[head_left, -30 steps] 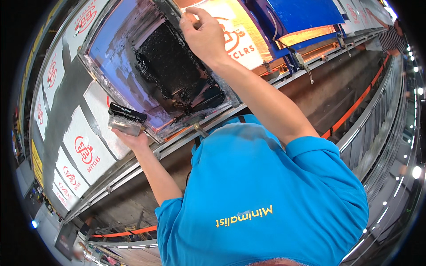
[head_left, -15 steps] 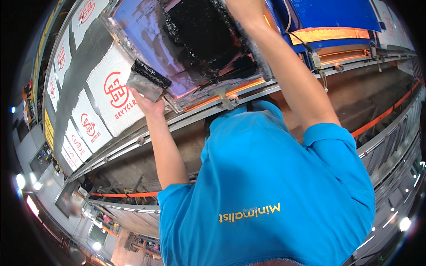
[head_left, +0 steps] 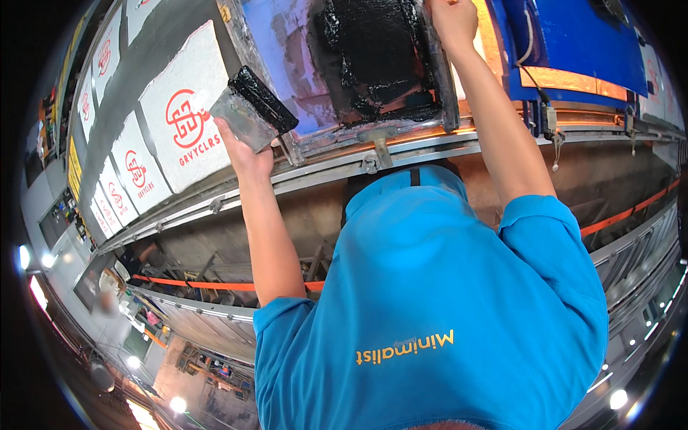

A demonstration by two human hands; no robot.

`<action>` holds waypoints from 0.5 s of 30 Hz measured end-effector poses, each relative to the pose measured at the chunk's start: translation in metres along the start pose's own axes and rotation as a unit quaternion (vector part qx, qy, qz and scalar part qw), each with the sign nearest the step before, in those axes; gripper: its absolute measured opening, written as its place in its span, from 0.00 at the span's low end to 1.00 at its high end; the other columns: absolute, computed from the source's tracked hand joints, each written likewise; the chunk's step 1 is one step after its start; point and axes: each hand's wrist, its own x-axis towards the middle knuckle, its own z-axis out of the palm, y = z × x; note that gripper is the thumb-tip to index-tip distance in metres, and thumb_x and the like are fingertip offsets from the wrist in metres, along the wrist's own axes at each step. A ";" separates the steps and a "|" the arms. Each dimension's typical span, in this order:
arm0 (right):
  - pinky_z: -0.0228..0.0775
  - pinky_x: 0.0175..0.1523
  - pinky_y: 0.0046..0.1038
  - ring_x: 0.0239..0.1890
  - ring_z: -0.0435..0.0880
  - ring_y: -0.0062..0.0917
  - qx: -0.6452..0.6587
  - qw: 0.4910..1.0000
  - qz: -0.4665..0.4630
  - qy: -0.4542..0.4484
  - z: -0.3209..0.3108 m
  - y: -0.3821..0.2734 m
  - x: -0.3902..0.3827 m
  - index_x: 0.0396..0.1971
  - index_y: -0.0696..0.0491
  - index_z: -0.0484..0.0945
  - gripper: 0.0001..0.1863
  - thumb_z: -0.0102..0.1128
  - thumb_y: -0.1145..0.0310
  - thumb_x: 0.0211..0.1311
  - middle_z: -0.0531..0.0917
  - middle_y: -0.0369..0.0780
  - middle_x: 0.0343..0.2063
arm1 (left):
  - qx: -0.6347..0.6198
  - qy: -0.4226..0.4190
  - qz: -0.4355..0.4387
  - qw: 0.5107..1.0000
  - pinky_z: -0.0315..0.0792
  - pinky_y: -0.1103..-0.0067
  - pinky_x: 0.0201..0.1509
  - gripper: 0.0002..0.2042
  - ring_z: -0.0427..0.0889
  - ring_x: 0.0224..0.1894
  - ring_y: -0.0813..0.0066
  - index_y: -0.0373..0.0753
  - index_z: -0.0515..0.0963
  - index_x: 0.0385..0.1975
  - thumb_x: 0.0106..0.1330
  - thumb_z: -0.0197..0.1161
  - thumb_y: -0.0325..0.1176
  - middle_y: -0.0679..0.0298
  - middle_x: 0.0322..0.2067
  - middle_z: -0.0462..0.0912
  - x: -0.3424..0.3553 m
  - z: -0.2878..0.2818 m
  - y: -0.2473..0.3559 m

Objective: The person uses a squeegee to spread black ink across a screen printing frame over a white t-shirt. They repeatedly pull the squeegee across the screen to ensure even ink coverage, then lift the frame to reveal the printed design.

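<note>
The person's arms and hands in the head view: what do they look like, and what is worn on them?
Both forearms are bare. The left hand and right hand wear no gloves. Short sleeves of a bright blue T-shirt end above the elbows; no watch or rings show.

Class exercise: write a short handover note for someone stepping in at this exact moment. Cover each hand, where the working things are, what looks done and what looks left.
Left hand: grip closed on a squeegee with an ink-blackened edge, held just off the left side of the screen frame, not on the mesh.
Right hand: resting on the frame's right rail, steadying it.
Things: the frame sits tilted on the metal rail of the long table; white printed panels lie in a row to the left.
Done: black ink covers the middle of the mesh.
Left: probably the next pull; the panel under the frame is hidden.
</note>
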 end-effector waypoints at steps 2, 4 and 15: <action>0.78 0.47 0.36 0.37 0.88 0.35 0.015 1.000 0.007 -0.007 -0.002 -0.001 -0.005 0.57 0.53 0.86 0.23 0.66 0.53 0.72 0.90 0.47 0.36 | -0.010 -0.007 -0.037 0.999 0.74 0.56 0.68 0.31 0.78 0.67 0.61 0.51 0.72 0.71 0.78 0.55 0.65 0.67 0.67 0.79 -0.009 -0.007 0.001; 0.79 0.46 0.35 0.36 0.88 0.34 0.040 0.998 0.031 -0.034 -0.006 -0.005 -0.008 0.58 0.53 0.85 0.23 0.65 0.54 0.72 0.90 0.47 0.35 | 0.036 -0.067 -0.027 0.997 0.79 0.64 0.64 0.25 0.83 0.61 0.64 0.44 0.73 0.69 0.78 0.65 0.49 0.64 0.61 0.83 -0.017 -0.013 0.000; 0.80 0.51 0.39 0.43 0.91 0.41 -0.029 0.997 0.039 -0.062 0.012 0.025 -0.006 0.64 0.52 0.81 0.29 0.64 0.50 0.69 0.90 0.52 0.39 | 0.584 -0.331 0.281 0.686 0.78 0.72 0.45 0.19 0.87 0.39 0.66 0.40 0.88 0.47 0.65 0.79 0.47 0.61 0.35 0.88 -0.015 0.115 -0.035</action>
